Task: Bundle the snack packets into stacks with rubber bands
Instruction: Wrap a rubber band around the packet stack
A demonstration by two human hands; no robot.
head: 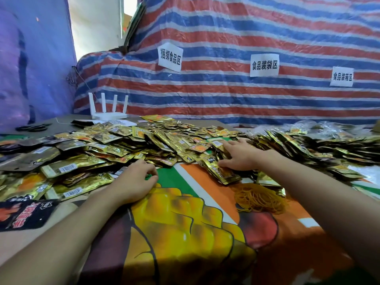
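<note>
Left hand (pixel 135 182), gold packets (pixel 107 150) (crinkly)

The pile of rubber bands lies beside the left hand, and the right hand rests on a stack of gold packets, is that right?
Not quite. In the head view the pile of rubber bands lies beside the right forearm, not the left hand. The right hand does rest on a stack of gold packets.
</note>
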